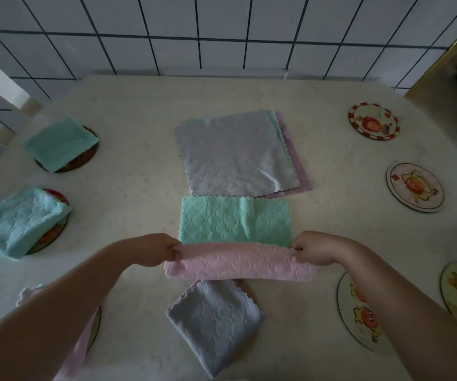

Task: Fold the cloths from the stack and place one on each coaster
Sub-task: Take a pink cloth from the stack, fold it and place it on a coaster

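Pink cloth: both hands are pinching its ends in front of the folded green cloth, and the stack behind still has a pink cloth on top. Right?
Not quite. The head view shows a grey cloth on top of the stack. The rest holds: left hand and right hand pinch the pink cloth by its ends, in front of the folded green cloth.

Pink quilted cloth [239, 261]; mint quilted cloth [234, 219]; grey diamond-stitched stack top [233, 152]; cartoon-printed coasters, one red-and-white rimmed [373, 121]; cream speckled tablecloth [139, 127].
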